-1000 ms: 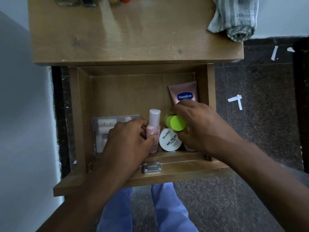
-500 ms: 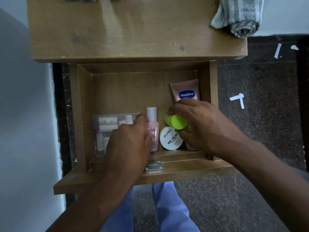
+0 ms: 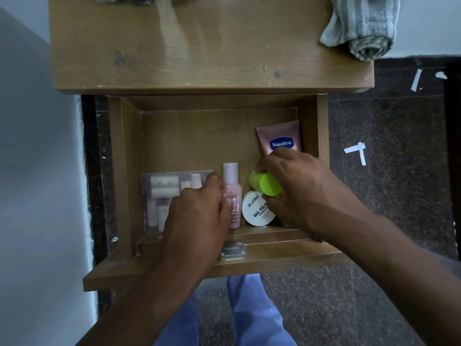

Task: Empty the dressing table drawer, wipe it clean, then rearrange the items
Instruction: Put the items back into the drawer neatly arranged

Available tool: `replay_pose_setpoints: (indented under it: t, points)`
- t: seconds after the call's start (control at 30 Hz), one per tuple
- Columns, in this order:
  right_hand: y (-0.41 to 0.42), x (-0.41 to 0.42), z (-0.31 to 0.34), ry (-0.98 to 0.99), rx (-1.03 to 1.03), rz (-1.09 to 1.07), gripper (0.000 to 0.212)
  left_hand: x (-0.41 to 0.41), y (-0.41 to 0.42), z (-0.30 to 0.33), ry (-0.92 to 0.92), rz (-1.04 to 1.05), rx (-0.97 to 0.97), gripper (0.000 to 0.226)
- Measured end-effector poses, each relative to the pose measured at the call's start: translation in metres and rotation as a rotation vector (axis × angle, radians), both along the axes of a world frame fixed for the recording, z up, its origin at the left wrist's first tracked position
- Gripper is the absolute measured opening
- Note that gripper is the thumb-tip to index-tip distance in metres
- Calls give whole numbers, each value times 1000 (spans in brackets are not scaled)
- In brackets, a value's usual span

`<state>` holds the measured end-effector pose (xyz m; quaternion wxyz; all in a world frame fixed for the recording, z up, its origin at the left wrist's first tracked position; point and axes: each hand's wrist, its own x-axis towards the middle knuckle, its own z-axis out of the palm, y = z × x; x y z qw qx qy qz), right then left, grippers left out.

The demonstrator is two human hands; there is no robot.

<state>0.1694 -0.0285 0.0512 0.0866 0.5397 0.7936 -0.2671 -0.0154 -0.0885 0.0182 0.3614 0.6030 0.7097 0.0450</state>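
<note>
The wooden drawer [image 3: 124,171] stands pulled out below the table top. Along its front lie a clear pouch of small white bottles [image 3: 162,193], a pink bottle [image 3: 233,196], a white round nail polish remover tub [image 3: 255,209] and a lime-green capped bottle [image 3: 265,183]. A pink Vaseline tube [image 3: 280,138] lies at the right behind them. My left hand [image 3: 197,216] rests over the pouch's right part, fingers against the pink bottle's side. My right hand [image 3: 299,188] is wrapped around the green-capped bottle.
A grey striped towel [image 3: 364,28] hangs over the dressing table top [image 3: 199,46] at its back right corner. Small items sit along the top's far edge. A metal lock plate [image 3: 232,250] is on the drawer front. White wall at left, dark stone floor at right.
My left hand slid off the pink bottle's front and left onto the pouch. My right hand stays on the green-capped bottle. The camera shifted slightly.
</note>
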Motion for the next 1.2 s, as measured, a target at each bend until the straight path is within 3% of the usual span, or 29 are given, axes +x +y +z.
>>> replay_pose_setpoints:
  t: [0.27, 0.5, 0.6, 0.73, 0.87, 1.03, 1.2]
  points:
    - [3, -5, 6, -62, -33, 9, 41, 0, 4, 4, 69, -52, -21, 17]
    - [9, -5, 22, -87, -88, 64, 61, -6, 11, 17, 114, -51, 1, 33]
    - [21, -2, 47, -1, -6, 15, 60, -17, 19, 33, 22, 11, 144, 35]
    - [45, -14, 85, 347, 219, -155, 34, -34, 42, 67, -165, 128, 367, 28]
    - [76, -42, 96, 598, 334, -381, 15, -46, 75, 98, -186, 204, 602, 12]
    - [122, -78, 74, 623, 419, -543, 28, -61, 116, 119, -197, 313, 739, 23]
    - [145, -100, 59, 582, 516, -538, 35, -60, 158, 126, 24, 267, 892, 35]
